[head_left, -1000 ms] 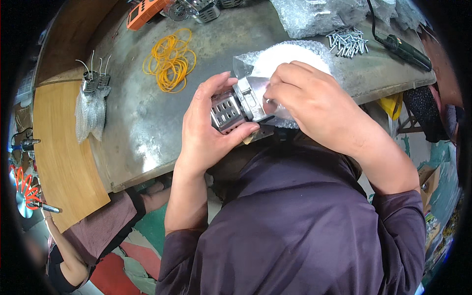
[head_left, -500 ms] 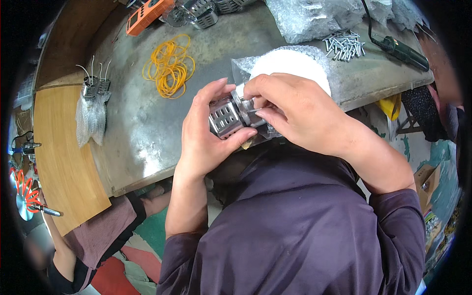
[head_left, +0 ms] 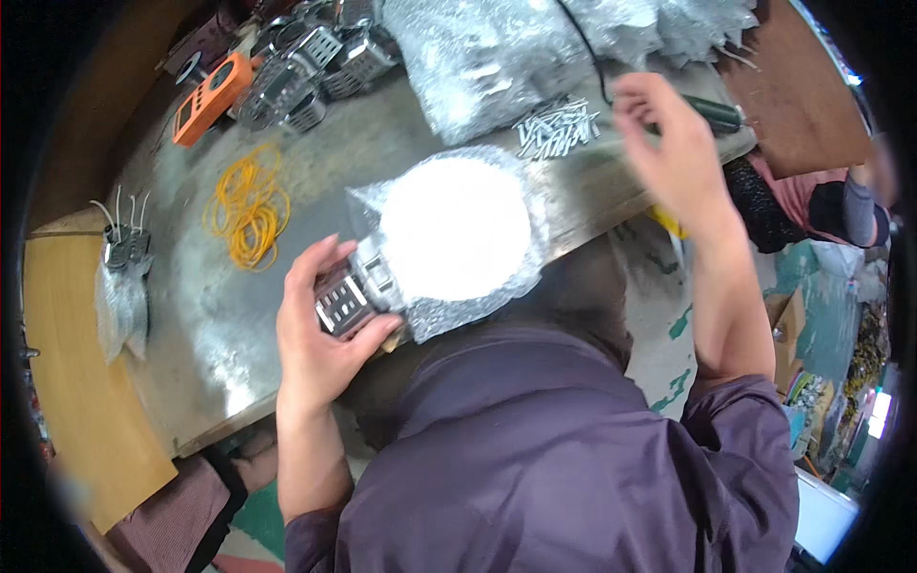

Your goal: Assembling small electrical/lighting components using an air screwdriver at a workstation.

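My left hand (head_left: 320, 334) is closed around a slotted metal housing (head_left: 346, 304). This housing adjoins a round, bright white disc (head_left: 457, 229), which lies at the table edge in bubble wrap (head_left: 435, 320). My right hand (head_left: 678, 158) is raised at the right, blurred by motion, its thumb and fingers apart with nothing visible between them. Behind it, partly covered, lies a dark green corded power tool (head_left: 714, 113); whether my hand touches it cannot be made out. A pile of silver screws (head_left: 557, 129) lies just left of my right hand.
Yellow rubber bands (head_left: 250, 212) are heaped at left. Behind them stand an orange handheld device (head_left: 212, 98) and several slotted metal housings (head_left: 320, 57). Bubble-wrapped items (head_left: 478, 72) fill the back. A wrapped piece with wires (head_left: 124, 277) lies by a wooden board (head_left: 72, 372). Other people sit nearby.
My right hand has let go of the metal housing and moved right, toward the power tool. My left hand still holds the housing. The view has shifted, uncovering the white disc.
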`<state>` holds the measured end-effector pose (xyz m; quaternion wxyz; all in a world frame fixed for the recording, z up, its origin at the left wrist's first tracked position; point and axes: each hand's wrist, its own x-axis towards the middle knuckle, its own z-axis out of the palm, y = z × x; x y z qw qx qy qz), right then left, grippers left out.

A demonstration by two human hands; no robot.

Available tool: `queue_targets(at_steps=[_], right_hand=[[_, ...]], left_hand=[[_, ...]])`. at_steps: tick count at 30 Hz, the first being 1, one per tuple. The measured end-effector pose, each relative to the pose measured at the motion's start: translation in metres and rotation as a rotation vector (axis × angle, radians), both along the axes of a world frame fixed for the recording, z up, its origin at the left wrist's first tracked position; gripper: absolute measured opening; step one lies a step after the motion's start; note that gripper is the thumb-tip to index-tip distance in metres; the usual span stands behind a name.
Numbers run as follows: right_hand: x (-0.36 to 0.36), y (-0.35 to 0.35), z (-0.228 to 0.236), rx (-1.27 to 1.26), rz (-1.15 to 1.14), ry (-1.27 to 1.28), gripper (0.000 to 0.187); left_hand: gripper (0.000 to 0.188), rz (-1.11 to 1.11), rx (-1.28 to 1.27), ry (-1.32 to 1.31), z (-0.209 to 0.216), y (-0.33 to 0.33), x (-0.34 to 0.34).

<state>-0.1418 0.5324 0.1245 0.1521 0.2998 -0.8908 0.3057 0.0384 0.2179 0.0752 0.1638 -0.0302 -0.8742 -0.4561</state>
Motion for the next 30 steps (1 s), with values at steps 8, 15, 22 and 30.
queue_targets(at_steps=[8, 15, 22, 30], right_hand=[[-0.080, 0.141, -0.013, 0.554, -0.158, 0.016, 0.056], [-0.042, 0.145, 0.025, -0.140, 0.056, -0.403, 0.071], [0.054, -0.005, 0.029, -1.441, 0.661, -1.040, 0.075], [0.037, -0.070, -0.032, -1.793, 0.507, -1.267, 0.028]], left_hand=[[0.087, -0.035, -0.035, -0.001, 0.002, -0.004, -0.001], [0.084, -0.051, -0.038, 0.031, 0.006, 0.004, -0.008], [0.084, -0.064, -0.021, 0.059, -0.001, 0.000, -0.007], [0.087, -0.090, 0.012, 0.072, -0.001, 0.000, -0.010]])
